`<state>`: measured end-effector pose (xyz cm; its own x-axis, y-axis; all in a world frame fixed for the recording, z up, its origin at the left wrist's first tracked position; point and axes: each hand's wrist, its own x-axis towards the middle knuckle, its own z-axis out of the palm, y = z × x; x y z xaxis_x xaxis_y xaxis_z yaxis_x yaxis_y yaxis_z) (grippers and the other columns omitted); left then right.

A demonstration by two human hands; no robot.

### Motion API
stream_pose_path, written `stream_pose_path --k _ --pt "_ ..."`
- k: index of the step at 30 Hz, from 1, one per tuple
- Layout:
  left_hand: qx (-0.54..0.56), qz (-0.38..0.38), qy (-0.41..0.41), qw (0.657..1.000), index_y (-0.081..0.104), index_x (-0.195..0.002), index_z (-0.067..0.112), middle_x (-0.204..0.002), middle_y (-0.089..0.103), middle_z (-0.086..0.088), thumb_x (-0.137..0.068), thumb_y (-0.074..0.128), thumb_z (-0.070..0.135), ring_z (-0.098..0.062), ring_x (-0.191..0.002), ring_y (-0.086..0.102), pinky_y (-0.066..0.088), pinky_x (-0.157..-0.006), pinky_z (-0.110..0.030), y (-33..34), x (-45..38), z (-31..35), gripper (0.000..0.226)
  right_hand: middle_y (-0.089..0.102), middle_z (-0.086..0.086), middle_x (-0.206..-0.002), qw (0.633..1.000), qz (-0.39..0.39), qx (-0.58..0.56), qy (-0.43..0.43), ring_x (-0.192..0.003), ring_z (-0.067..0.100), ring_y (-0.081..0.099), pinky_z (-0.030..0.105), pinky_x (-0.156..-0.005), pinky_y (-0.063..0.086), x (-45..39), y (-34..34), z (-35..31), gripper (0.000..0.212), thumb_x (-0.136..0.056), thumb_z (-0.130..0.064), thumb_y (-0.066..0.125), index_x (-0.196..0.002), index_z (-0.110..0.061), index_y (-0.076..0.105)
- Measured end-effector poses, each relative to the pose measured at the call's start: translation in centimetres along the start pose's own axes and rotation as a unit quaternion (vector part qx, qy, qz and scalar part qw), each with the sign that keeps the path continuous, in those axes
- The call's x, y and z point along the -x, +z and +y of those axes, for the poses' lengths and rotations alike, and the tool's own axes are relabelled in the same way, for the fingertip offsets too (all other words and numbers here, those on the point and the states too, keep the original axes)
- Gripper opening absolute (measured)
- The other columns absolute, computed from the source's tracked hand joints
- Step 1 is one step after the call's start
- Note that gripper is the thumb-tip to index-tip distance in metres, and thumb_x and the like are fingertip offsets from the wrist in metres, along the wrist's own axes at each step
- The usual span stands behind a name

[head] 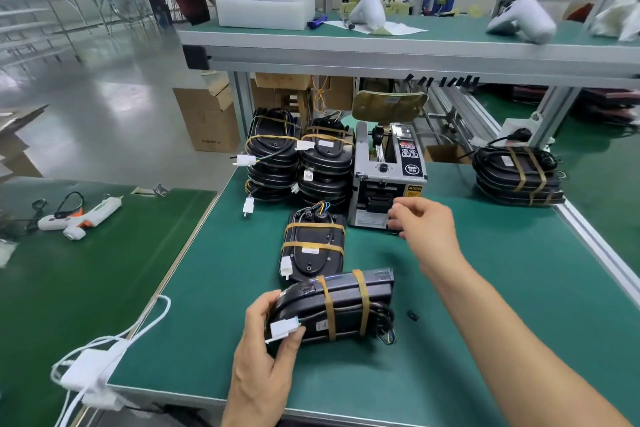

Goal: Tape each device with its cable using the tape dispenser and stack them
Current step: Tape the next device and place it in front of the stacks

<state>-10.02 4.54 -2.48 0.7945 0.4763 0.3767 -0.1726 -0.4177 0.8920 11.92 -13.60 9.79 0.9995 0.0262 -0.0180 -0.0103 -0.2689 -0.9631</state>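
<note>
While our left hand (pixel 263 350) grips the near black device (pixel 332 308), its fingers (pixel 291 334) curled around the white connector (pixel 282 329) end, the device lies on the green table (pixel 485 305) with two tape bands binding its cable. Our right hand (pixel 426 222) reaches the tape dispenser (pixel 388 180) mouth, fingers pinched together there; whether they hold tape we cannot tell. Taped stacks (pixel 298 163) stand behind.

The green mat (pixel 485 305) lies bare to the right of the near device (pixel 332 308), giving open passage up to the tape dispenser (pixel 388 180). Left of the dispenser, two stacks of devices (pixel 298 163) block the back edge, and a flat taped device (pixel 313 246) fills the middle. Another stack (pixel 519 177) occupies the far right corner.
</note>
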Motion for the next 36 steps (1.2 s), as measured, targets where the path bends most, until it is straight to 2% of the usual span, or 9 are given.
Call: stream_pose_path --k 3,5,8,13,18,23,29,36 --pt "-0.002 0.0 0.0 1.0 0.048 -0.136 0.063 -0.13 0.069 0.029 -0.09 0.067 0.056 0.002 -0.116 0.069 0.046 -0.095 -0.004 0.0 0.0 -0.1 0.05 0.077 -0.002 -0.075 0.997 0.031 -0.043 0.061 -0.094 0.029 0.076 0.048 -0.092 0.061 -2.2 1.6 1.1 0.015 -0.094 -0.011 0.064 -0.096 -0.019 0.076" --pt "-0.004 0.001 0.001 1.0 0.047 -0.135 0.066 -0.129 0.069 0.029 -0.088 0.067 0.058 0.001 -0.115 0.069 0.047 -0.095 -0.004 0.0 0.1 -0.2 0.051 0.078 0.001 -0.079 0.993 0.049 -0.075 0.083 -0.085 0.023 0.077 0.04 -0.079 0.062 -3.0 2.7 1.2 0.016 -0.094 -0.008 0.063 -0.09 -0.018 0.076" --pt "-0.006 0.001 0.003 1.0 0.048 -0.134 0.067 -0.127 0.07 0.028 -0.087 0.067 0.061 0.001 -0.114 0.07 0.047 -0.094 -0.005 0.0 0.1 -0.4 0.051 0.078 0.006 -0.087 0.982 0.091 -0.128 0.106 -0.07 0.014 0.075 0.027 -0.062 0.054 -3.9 3.9 0.9 0.017 -0.093 -0.005 0.063 -0.084 -0.014 0.074" --pt "-0.006 -0.003 0.007 1.0 0.049 -0.133 0.066 -0.124 0.071 0.027 -0.086 0.067 0.06 0.001 -0.11 0.071 0.049 -0.092 -0.005 0.0 0.2 -0.5 0.05 0.076 0.008 -0.078 0.961 0.133 -0.187 0.155 -0.058 0.013 0.071 0.024 -0.05 0.05 -4.9 5.0 0.4 0.014 -0.091 -0.003 0.066 -0.079 -0.008 0.071" --pt "-0.003 -0.004 0.007 1.0 0.049 -0.131 0.068 -0.122 0.072 0.026 -0.086 0.067 0.059 0.001 -0.108 0.071 0.049 -0.091 -0.006 0.0 0.1 -0.4 0.05 0.074 0.008 -0.072 0.946 0.146 -0.214 0.194 -0.053 0.015 0.067 0.024 -0.046 0.046 -5.8 5.4 0.0 0.008 -0.091 -0.005 0.07 -0.083 -0.004 0.068" --pt "-0.001 -0.005 0.007 1.0 0.049 -0.131 0.068 -0.123 0.072 0.025 -0.086 0.067 0.06 -0.001 -0.109 0.072 0.049 -0.091 -0.006 -0.1 0.2 -0.2 0.049 0.07 0.005 -0.062 0.937 0.168 -0.225 0.21 -0.051 0.013 0.067 0.023 -0.044 0.045 -6.1 5.9 0.0 0.015 -0.089 -0.006 0.071 -0.076 -0.006 0.064" --pt "-0.001 -0.015 0.005 1.0 0.049 -0.135 0.063 -0.127 0.072 0.019 -0.089 0.069 0.059 -0.007 -0.114 0.072 0.05 -0.093 -0.009 -0.3 0.1 0.0 0.05 0.075 0.005 -0.069 0.936 0.186 -0.213 0.209 -0.047 0.009 0.069 0.021 -0.041 0.044 -6.5 6.3 0.1 0.007 -0.086 -0.009 0.073 -0.084 -0.004 0.069" --pt "0.011 -0.009 -0.01 1.0 0.049 -0.136 0.06 -0.129 0.071 0.019 -0.09 0.065 0.078 -0.009 -0.117 0.071 0.051 -0.095 -0.012 -0.4 0.1 0.4 0.052 0.074 0.003 -0.068 0.948 0.189 -0.172 0.192 -0.044 0.008 0.067 0.02 -0.04 0.041 -5.9 5.8 0.6 0.009 -0.084 -0.012 0.075 -0.086 -0.004 0.071"
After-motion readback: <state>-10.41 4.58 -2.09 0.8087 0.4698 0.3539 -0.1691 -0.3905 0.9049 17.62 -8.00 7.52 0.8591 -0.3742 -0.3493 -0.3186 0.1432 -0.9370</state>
